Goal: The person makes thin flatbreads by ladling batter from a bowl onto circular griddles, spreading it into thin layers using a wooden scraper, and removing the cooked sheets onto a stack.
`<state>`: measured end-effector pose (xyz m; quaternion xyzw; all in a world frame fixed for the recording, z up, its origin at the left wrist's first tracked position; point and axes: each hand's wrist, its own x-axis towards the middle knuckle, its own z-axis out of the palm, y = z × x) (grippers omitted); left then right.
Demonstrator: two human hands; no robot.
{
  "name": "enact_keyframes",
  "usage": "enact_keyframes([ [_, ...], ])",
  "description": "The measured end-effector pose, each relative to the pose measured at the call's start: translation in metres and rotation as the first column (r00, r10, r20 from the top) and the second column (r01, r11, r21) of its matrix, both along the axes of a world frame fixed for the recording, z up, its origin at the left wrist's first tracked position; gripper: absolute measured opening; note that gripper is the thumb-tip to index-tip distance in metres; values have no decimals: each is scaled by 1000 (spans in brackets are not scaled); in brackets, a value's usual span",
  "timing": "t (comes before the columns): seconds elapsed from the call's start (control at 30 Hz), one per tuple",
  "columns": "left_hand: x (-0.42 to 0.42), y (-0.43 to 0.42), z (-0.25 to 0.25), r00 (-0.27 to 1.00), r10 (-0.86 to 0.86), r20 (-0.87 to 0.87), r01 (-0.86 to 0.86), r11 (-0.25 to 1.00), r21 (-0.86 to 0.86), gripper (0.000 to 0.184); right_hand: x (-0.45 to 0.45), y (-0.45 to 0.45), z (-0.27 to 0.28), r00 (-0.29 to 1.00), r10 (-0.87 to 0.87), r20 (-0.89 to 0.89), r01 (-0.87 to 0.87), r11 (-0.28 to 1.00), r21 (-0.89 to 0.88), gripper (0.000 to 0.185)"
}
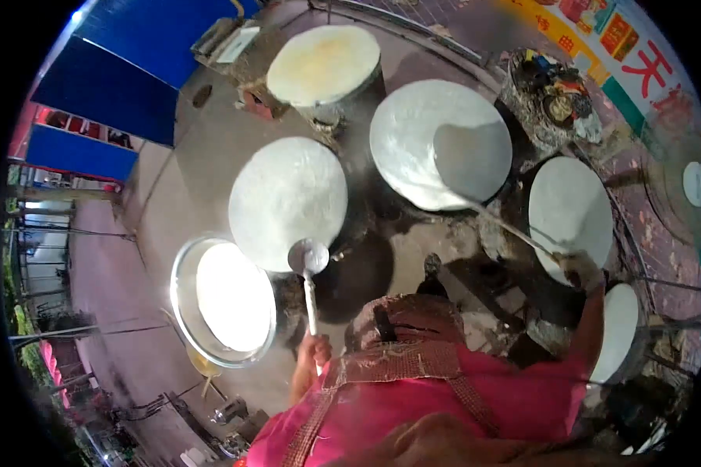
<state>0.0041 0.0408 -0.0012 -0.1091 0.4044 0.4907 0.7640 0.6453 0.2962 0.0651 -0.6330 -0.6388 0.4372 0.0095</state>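
Here, ladle [310,289] and stick [514,229] in hands [313,349]

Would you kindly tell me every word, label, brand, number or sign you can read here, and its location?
"天": large red character on the white sign.
Red character beside it: too blurred.
Characters on the yellow strip: too blurred to be sure.
Marks on the red panel: too small.
No readable text on the ladle.
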Motion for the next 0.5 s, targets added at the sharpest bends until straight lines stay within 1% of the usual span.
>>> enact_keyframes([
  [0.03,-7,5,11,995,-35,-89,32,999,-27,13,-16,-40,8,992,-125,15,125,992,26,17],
  [0.07,-10,6,17,983,-76,-169,67,996,-55,8,-44,-76,5,970,-241,-8,241,967,76,19],
  [0.1,-26,-4,8,997,-66,-26,64,994,-90,8,-85,-106,-10,936,-347,-57,352,928,125,21],
  [0.13,-40,-6,7,993,-46,107,57,992,-110,11,-134,-122,-33,876,-453,-163,477,865,156,23],
  [0.17,-42,-9,7,993,-28,115,35,997,-66,31,-185,-126,-56,773,-557,-304,617,771,156,25],
  [0.2,-43,-9,19,994,-9,113,11,1000,-12,52,-245,-121,-84,530,-625,-573,812,569,130,30],
  [0.23,-50,-13,22,994,-49,101,50,999,-9,58,-287,-112,-111,524,-576,-627,798,589,126,35],
  [0.27,-54,-18,18,985,-50,168,45,998,33,58,-326,-101,-78,820,-566,-84,537,711,454,40],
  [0.3,-58,-24,15,971,-57,234,40,996,75,57,-353,-91,-52,855,-518,-41,498,795,347,39],
  [0.33,-62,-30,21,974,-60,219,46,997,69,57,-371,-79,-79,855,-514,-75,497,767,406,37],
  [0.37,-67,-36,27,977,-64,205,52,997,63,57,-365,-89,-97,849,-527,27,483,796,365,36],
  [0.4,-70,-38,27,981,-80,177,68,995,73,40,-355,-93,-74,835,-535,129,474,818,326,35],
  [0.43,-77,-45,24,985,-112,128,104,992,67,25,-336,-103,-97,840,-535,90,454,784,423,33],
  [0.47,-84,-52,20,985,-166,40,165,986,26,14,-316,-117,-99,840,-519,159,388,779,492,30],
  [0.5,-96,-64,18,962,-264,-70,260,963,-69,21,-294,-128,-123,841,-526,128,339,696,633,29],
])
